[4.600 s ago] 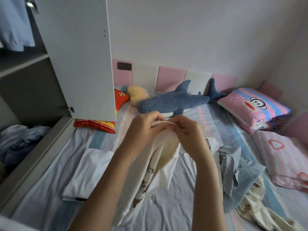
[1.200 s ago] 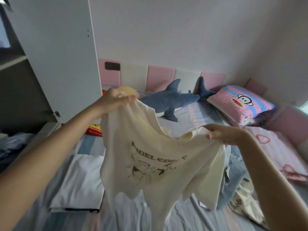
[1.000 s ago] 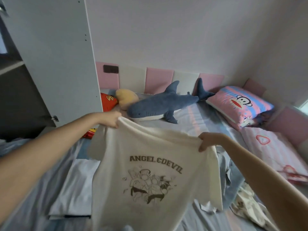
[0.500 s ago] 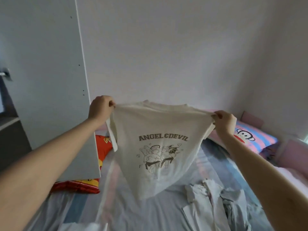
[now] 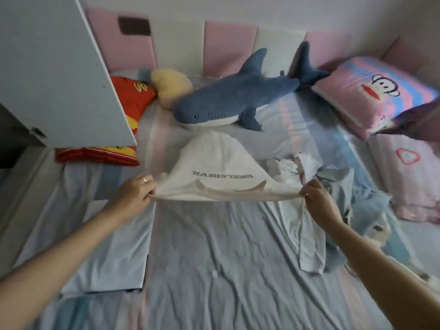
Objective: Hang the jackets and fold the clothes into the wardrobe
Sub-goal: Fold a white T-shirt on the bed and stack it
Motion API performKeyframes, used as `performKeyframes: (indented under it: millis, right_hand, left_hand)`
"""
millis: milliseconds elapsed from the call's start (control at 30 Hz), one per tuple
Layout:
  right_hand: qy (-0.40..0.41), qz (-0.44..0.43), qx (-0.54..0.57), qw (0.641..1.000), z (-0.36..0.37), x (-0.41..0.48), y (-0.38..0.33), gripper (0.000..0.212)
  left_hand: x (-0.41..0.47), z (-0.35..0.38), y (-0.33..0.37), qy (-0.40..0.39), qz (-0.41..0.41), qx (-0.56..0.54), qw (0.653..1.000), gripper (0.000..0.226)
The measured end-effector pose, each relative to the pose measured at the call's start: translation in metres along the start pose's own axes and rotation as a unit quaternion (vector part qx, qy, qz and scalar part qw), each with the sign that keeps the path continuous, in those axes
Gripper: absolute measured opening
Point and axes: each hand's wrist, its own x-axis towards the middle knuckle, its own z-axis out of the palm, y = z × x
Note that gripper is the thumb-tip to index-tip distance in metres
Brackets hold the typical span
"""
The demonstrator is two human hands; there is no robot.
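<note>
Bare sheet on the bed (image 5: 214, 270) fills the lower centre, open between the two forearms. The door (image 5: 54, 67) juts in at upper left, its corner over a red cushion (image 5: 128, 103). A shark (image 5: 233, 101) lies across the upper centre, just beyond the tee (image 5: 219, 163).

The tee is spread at mid-frame with its print up and its near edge pulled taut between the hands. The left hand (image 5: 137, 194) pinches its left corner and the right hand (image 5: 319, 198) pinches its right corner.

A pile (image 5: 338, 186) of clothes at right touches the tee. A folded cloth (image 5: 114, 246) lies lower left. The lettering reads upside down and is blurred. The wardrobe behind the door is cut off.
</note>
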Motion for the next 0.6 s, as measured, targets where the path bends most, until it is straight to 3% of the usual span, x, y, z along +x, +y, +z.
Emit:
performKeyframes:
  millis: [267, 367, 501, 601]
  right_hand:
    - [-0.187, 0.062, -0.052, 0.979, 0.206, -0.104, 0.066, 0.022]
    - [-0.260, 0.044, -0.093, 0.960, 0.264, -0.144, 0.085, 0.022]
    - [-0.323, 0.048, -0.121, 0.937, 0.306, -0.186, 0.106, 0.026]
    - [-0.327, 0.053, -0.132, 0.934, 0.322, -0.213, 0.121, 0.026]
  left_hand:
    - [-0.169, 0.185, -0.023, -0.145, -0.055, 0.014, 0.988, 0.015]
    - [-0.224, 0.235, -0.020, -0.186, -0.062, 0.005, 0.981, 0.014]
    - [-0.268, 0.275, -0.012, -0.263, -0.130, -0.005, 0.956, 0.017]
    - [-0.279, 0.291, 0.006, -0.350, -0.147, 0.068, 0.923, 0.025]
